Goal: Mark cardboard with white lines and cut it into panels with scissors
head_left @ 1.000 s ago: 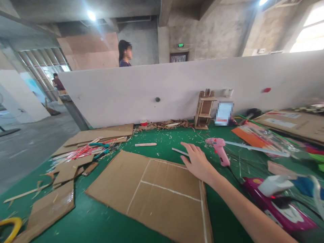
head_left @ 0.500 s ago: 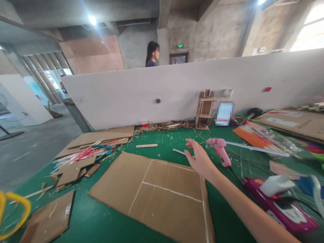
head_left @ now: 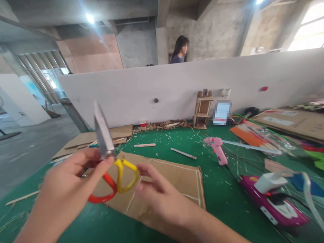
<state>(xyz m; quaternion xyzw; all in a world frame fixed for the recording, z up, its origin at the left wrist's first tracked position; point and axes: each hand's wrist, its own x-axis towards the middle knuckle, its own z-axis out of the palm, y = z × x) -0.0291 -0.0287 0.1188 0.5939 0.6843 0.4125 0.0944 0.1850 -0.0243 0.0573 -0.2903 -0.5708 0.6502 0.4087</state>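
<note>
Scissors (head_left: 101, 131) with one red and one yellow handle stand raised over the table, blades pointing up. My left hand (head_left: 73, 175) is closed around them near the pivot. My right hand (head_left: 162, 195) is just right of the yellow handle, thumb and fingers apart; I cannot tell whether a fingertip touches it. Beneath both hands lies a cardboard sheet (head_left: 174, 172) with white lines on it, partly hidden by them. Beyond it are a slim grey stick-like tool (head_left: 183, 153) and a pale pen-like stick (head_left: 144, 145).
A pink glue gun (head_left: 218, 150) with a long glue stick lies right. Nearer is a magenta power strip (head_left: 273, 202) with plugs and cables. A small cardboard shelf (head_left: 203, 109) and a blurred-out screen (head_left: 222, 113) stand by the white partition (head_left: 113, 94). Someone (head_left: 179, 50) is behind it.
My left hand has come into view, lifting the scissors from the lower left. My right hand has moved left and nearer, away from the grey tool. The person behind the partition has shifted right.
</note>
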